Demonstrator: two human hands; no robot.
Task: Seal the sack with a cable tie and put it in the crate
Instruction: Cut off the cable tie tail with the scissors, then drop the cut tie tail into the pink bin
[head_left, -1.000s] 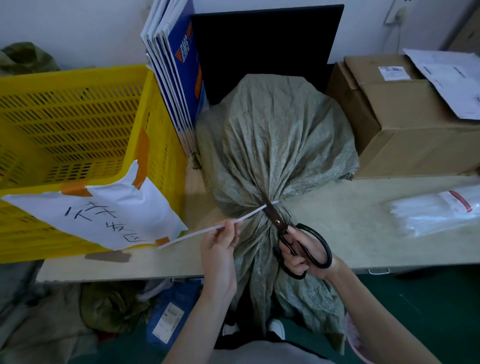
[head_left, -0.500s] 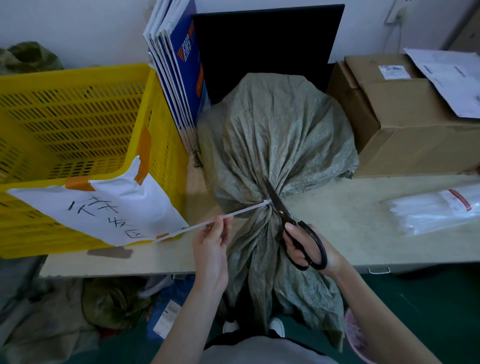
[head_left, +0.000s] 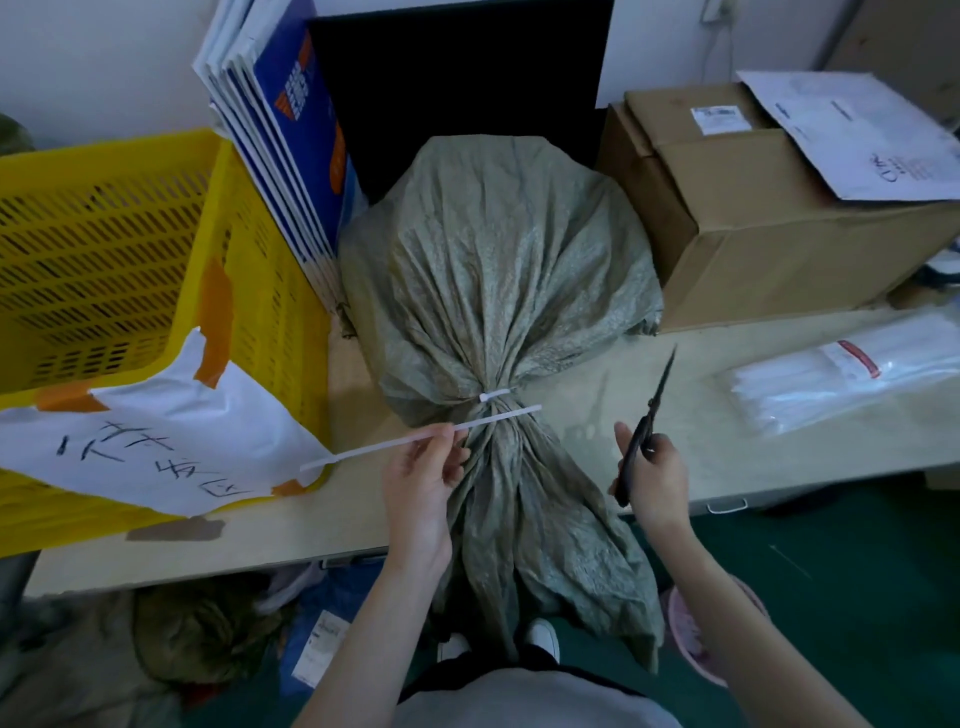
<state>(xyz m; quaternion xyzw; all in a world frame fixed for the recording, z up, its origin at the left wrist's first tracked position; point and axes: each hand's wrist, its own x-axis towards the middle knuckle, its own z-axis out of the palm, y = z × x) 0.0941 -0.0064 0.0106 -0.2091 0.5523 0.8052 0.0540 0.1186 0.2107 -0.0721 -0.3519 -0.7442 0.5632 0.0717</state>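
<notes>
Sack (head_left: 498, 270), grey-green, lies on table (head_left: 727, 441) just right of yellow crate (head_left: 104, 249), neck cinched by white cable tie (head_left: 494, 396). Left hand (head_left: 421, 467) pinches a loose white strip (head_left: 415, 439) beside the neck; right hand (head_left: 652, 475), right of the sack, grips closed scissors (head_left: 647, 421).

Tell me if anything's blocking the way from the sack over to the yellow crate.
Nothing visible lies between the sack and the open top of the yellow crate beside it. Both hands are occupied, though: the left hand holds the cut tie tail, the right hand the scissors.
</notes>
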